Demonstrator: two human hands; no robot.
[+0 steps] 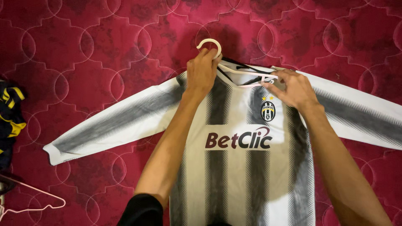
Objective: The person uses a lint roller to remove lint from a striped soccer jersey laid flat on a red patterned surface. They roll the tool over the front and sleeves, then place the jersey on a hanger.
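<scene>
A long-sleeved white shirt with black vertical stripes [234, 167] lies flat on a dark red quilted cover [104, 50], sleeves spread to both sides. A pale plastic hanger [211, 42] sits at its collar, hook pointing away from me. My left hand [202, 71] grips the hanger just below the hook. My right hand [293, 88] pinches the hanger's arm and the collar's right side. Part of the hanger is hidden inside the collar.
A dark blue and yellow garment [10, 117] is bunched at the left edge. A second thin hanger [37, 199] lies at the lower left on the red cover.
</scene>
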